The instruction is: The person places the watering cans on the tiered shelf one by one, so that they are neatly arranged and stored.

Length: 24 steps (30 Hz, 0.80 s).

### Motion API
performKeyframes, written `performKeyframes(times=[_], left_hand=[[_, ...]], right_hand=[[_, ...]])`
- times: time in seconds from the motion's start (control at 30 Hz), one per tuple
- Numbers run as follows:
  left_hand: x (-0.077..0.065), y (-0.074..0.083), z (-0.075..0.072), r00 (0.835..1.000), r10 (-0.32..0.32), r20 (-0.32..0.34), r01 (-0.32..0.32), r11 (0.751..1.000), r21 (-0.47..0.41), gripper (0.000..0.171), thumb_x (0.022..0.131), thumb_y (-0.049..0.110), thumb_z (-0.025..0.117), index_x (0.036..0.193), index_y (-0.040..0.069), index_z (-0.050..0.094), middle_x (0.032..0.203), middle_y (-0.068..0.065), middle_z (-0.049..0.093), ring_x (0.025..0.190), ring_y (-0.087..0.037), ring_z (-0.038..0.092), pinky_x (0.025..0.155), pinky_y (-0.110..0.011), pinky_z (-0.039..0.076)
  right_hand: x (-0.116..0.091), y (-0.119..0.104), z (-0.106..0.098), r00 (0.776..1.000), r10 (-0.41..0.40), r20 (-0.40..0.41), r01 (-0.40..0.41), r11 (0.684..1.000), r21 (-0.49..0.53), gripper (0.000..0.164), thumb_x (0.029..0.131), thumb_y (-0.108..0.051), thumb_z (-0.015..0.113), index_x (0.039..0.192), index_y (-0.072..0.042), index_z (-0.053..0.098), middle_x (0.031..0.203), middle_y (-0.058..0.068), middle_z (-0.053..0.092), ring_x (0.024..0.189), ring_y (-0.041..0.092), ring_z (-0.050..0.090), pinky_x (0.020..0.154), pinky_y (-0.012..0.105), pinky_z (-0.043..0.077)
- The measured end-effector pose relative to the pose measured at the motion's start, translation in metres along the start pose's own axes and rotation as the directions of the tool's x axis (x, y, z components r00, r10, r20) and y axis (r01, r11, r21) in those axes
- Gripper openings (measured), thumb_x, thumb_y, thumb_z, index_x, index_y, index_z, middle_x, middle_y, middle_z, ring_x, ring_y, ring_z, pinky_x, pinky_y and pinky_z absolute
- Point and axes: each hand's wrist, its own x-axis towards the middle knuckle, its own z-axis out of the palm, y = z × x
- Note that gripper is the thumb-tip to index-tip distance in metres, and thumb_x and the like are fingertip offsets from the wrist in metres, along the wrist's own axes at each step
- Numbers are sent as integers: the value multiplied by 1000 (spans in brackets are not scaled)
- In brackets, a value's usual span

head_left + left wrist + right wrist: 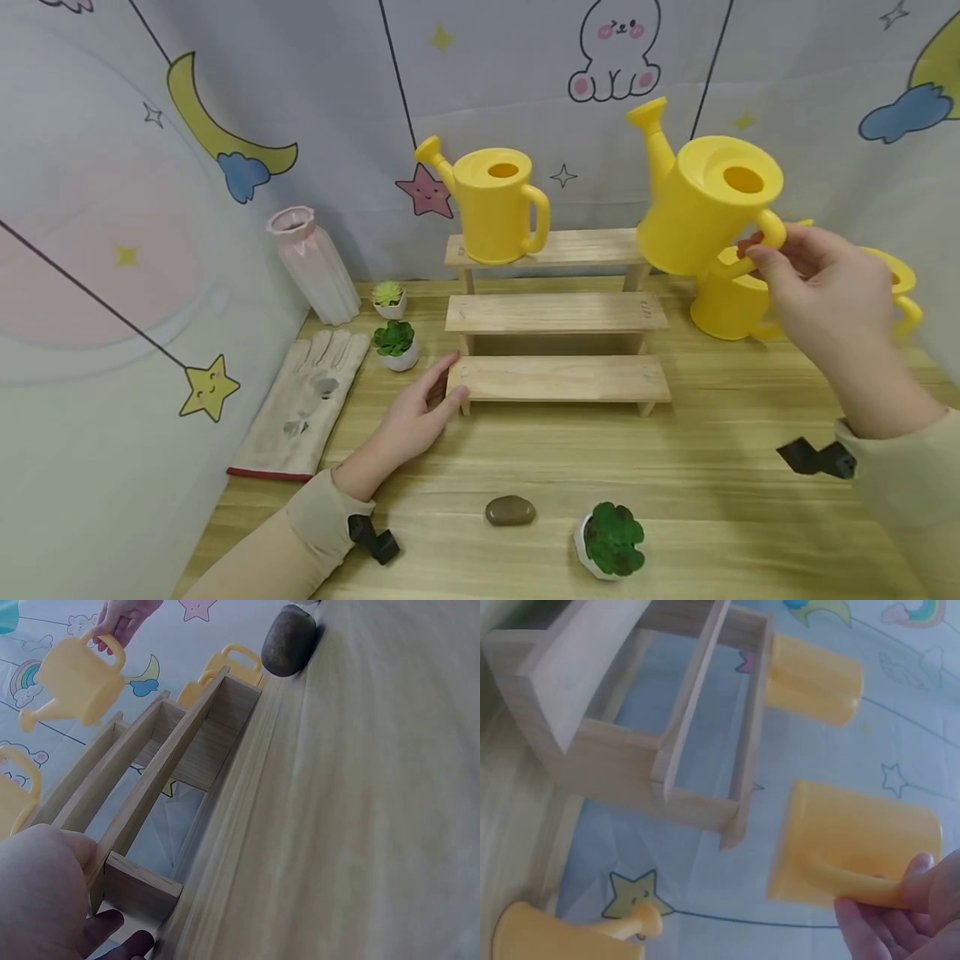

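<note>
One smooth, plasticky watering can (pixel 690 217) is hanging tilted midair by the grainy wooden stand (pixel 555 312), right hand (pixel 840 292) pinching its loop handle (pixel 773 225), left hand (pixel 411 417) gripping the bottom step (pixel 558 379). Two more cans (pixel 726 302) are sitting partly hidden behind the right hand.

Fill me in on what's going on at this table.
A person's right hand holds a yellow watering can by its handle, in the air near the right end of the wooden stand. The left hand holds the left end of the stand's lowest step. A second can stands on the top step; two more are right of the stand.
</note>
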Motion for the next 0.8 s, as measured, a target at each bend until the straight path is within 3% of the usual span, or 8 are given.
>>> performKeyframes(times=[0.2, 0.33, 0.43, 0.6, 0.8], left_hand=[[0, 1, -2, 1000, 11, -2, -11, 1000, -7, 63, 102, 54, 55, 158, 32, 36, 161, 2, 44, 143, -22, 51, 115, -46, 46], [0, 2, -2, 1000, 9, -3, -9, 1000, 4, 64, 102, 55, 55, 159, 31, 36, 160, -1, 46, 142, -24, 53, 114, -47, 47], [-1, 1, -1, 1000, -3, -2, 3, 1000, 3, 64, 102, 55, 55, 158, 32, 36, 159, -1, 47, 141, -23, 54, 114, -47, 47], [0, 1, 0, 1000, -6, 1, 6, 1000, -6, 64, 102, 54, 57, 158, 32, 36, 161, 1, 45, 142, -23, 52, 115, -47, 46], [0, 1, 0, 1000, 3, 2, -3, 1000, -7, 64, 102, 53, 57, 158, 32, 36, 160, -1, 46, 141, -24, 53, 115, -47, 47]], right_hand=[[25, -21, 15, 998, 7, 63, -5, 1000, -24, 48, 100, -51, 59, 134, -20, 69, 121, -1, 77, 83, -19, 59, 73, 1, 49], [37, -28, 26, 996, 5, 88, 1, 998, -61, 53, 100, -53, 56, 138, -18, 66, 128, 9, 73, 100, 8, 69, 75, 6, 52], [43, -31, 34, 993, 6, 116, 2, 997, -72, 55, 100, -54, 55, 140, -17, 64, 131, 10, 72, 111, 25, 67, 75, 8, 52], [49, -32, 42, 991, -5, 137, 16, 997, -78, 56, 101, -52, 55, 140, -13, 64, 130, 11, 72, 111, 28, 67, 68, 4, 43], [52, -34, 45, 987, 10, 160, 6, 995, -97, 57, 101, -54, 54, 140, -13, 64, 132, 12, 71, 113, 31, 66, 65, 7, 43]])
